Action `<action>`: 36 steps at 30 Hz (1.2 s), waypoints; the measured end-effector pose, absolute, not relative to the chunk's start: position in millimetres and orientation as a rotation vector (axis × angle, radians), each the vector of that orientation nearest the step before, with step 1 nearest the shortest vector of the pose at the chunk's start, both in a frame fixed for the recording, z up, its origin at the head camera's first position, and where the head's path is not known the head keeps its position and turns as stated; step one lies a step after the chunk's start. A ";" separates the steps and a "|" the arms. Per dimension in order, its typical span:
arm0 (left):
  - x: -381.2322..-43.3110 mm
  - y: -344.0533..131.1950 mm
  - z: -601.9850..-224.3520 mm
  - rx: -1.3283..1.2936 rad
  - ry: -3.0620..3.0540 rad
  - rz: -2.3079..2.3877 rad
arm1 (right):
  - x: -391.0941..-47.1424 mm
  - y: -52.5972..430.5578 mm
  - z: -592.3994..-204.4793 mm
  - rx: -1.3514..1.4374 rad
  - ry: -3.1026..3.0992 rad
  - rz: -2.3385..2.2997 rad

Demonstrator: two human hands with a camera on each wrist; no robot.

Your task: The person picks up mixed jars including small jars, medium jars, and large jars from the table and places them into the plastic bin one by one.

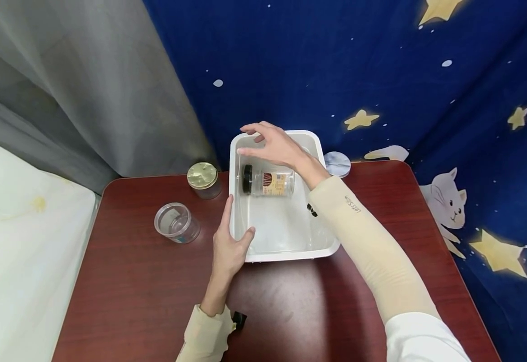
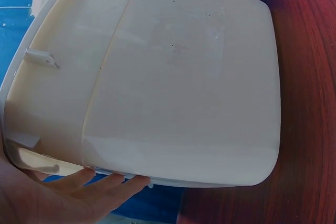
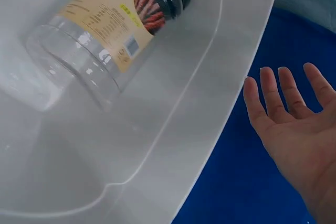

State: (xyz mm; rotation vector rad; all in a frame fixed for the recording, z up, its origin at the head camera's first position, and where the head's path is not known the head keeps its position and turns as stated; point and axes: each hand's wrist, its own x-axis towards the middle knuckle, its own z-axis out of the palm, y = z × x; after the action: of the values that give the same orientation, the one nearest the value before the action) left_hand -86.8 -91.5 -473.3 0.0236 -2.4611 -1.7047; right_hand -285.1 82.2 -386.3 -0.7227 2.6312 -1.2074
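A white plastic bin (image 1: 277,229) stands on the table, its mouth facing up. Inside lies a clear jar (image 1: 274,184) with a black lid and a tan label, tipped on its side, lid toward the left. My left hand (image 1: 229,251) holds the bin's near left rim, thumb over the inside and fingers along the outside; the left wrist view shows those fingers (image 2: 113,187) against the bin's outer wall (image 2: 184,87). Above the bin's far left part is my right hand (image 1: 278,145), fingers spread and holding nothing. In the right wrist view its palm (image 3: 302,135) appears beyond the rim.
Left of the bin stand a jar with a gold lid (image 1: 204,182) and an open clear jar (image 1: 177,222). A round pale blue-grey top (image 1: 337,164) shows behind the bin's right side. Curtains (image 1: 309,60) hang at the table's back edge.
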 end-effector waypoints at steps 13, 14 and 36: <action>-88.8 -93.0 -472.4 0.022 -2.459 -1.715 | -291.8 100.4 -360.5 -0.639 2.688 -1.287; -89.0 -93.0 -472.2 0.018 -2.459 -1.718 | -291.9 103.4 -359.1 -0.624 2.697 -1.286; -86.3 -91.8 -471.8 0.004 -2.440 -1.732 | -282.7 166.5 -362.0 -0.365 2.511 -1.567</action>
State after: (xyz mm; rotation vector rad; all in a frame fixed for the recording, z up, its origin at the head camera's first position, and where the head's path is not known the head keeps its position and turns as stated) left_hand -86.3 -91.8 -471.8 0.0042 -2.4396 -1.7319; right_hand -282.7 166.5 -362.0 -0.3649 2.5114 -1.5667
